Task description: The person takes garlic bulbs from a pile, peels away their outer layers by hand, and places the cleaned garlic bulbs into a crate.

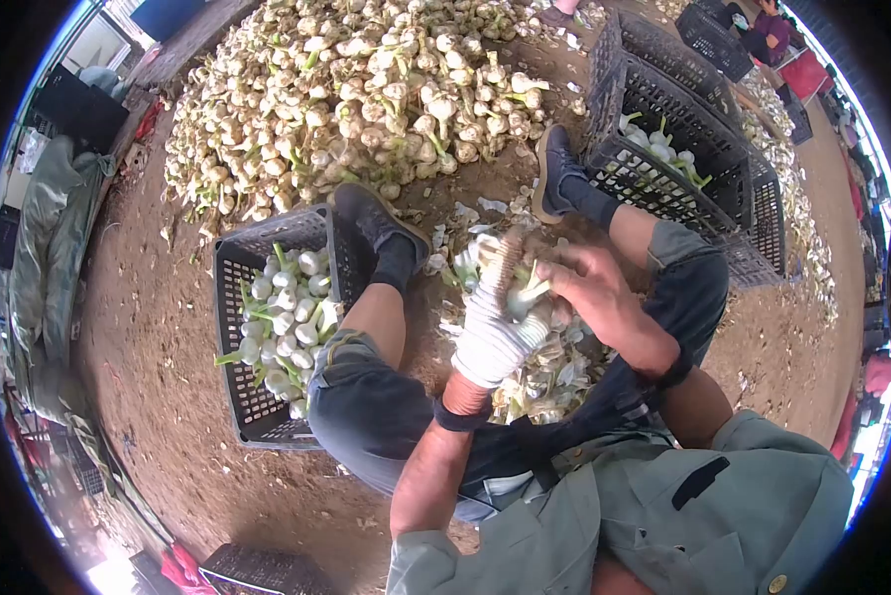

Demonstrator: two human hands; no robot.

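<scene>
My left hand (pixel 500 322), in a whitish knit glove, is closed around a garlic bulb (pixel 521 297) with a green stem, held between my knees. Bare and slightly blurred, my right hand (pixel 594 293) pinches at the stem side of that same bulb. Loose papery garlic skins (pixel 554 382) lie below and around both hands. To the left of my leg, a black crate (pixel 277 436) holds many peeled white garlic bulbs (pixel 285 322) with green stems.
A large heap of unpeeled garlic (pixel 356 99) lies beyond my feet. Black crates (pixel 663 74) stand at the upper right, one with white bulbs (pixel 663 149) inside. Another crate (pixel 267 570) is at the bottom left. A person (pixel 771 35) is at the far upper right.
</scene>
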